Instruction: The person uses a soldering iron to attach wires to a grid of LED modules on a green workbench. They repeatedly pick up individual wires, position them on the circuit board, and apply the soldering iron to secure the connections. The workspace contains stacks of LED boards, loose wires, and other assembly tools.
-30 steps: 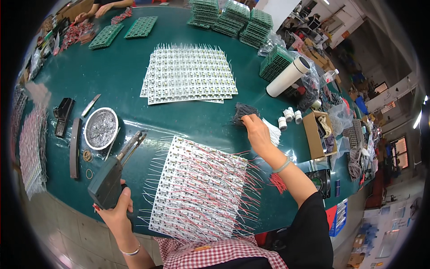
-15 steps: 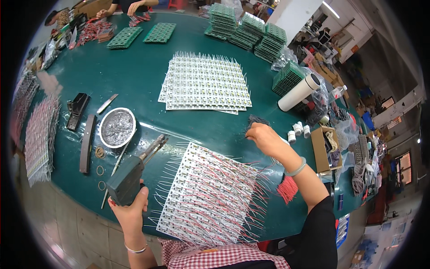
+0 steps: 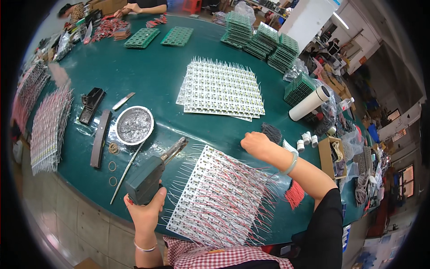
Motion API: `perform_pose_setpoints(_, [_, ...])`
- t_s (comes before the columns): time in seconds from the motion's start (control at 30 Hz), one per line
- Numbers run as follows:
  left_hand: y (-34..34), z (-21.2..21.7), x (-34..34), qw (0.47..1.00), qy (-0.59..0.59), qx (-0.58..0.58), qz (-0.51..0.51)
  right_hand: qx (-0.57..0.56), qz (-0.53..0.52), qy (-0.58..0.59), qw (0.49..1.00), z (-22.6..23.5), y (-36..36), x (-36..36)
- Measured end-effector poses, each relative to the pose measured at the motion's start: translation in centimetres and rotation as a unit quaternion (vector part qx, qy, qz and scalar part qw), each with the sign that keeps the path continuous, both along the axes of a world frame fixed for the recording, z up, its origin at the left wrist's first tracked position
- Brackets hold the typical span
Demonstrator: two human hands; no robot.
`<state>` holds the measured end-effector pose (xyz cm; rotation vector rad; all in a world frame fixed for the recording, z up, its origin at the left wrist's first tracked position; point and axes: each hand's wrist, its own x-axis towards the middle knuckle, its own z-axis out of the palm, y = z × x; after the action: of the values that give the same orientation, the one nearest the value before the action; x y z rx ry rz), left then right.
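My left hand is wrapped round the handle of a dark green soldering gun, whose metal tip points up and to the right, beside a white panel of small circuit boards. Many red, black and white wires stick out across that panel. Over its far right part is my right hand, fingers curled in a closed grip; whatever they pinch is hidden. Next to that hand lies a bundle of black wires. A bunch of red wires rests below my right forearm.
A white bowl of grey material stands left of centre, near a thin rod, a dark bar, rubber bands and a knife. More white panels lie beyond. On the right are a white flask and an open carton.
My right hand has come away from the black wire bundle, leftward relative to it and toward the panel. My left hand still grips the soldering gun. The whole view has shifted slightly.
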<state>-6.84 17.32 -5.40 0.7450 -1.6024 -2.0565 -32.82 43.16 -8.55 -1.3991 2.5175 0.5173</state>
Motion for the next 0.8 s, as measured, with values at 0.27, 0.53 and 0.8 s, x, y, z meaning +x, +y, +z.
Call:
perform_pose_setpoints(0.27, [0.0, -0.2, 0.2, 1.000, -0.006, 0.016, -0.005, -0.025, 0.009, -0.008, 1.000, 0.2, 1.4, -0.8])
perform_pose_setpoints(0.53, [0.1, -0.1, 0.0, 1.000, -0.006, 0.012, -0.018, 0.019, -0.050, -0.047, 0.997, 1.7, 2.4, -0.7])
perform_pose_setpoints(0.8, [0.4, -0.7, 0.0, 1.000, -0.020, 0.006, 0.000, -0.007, -0.031, -0.041, 0.999, 1.7, 2.9, -1.2])
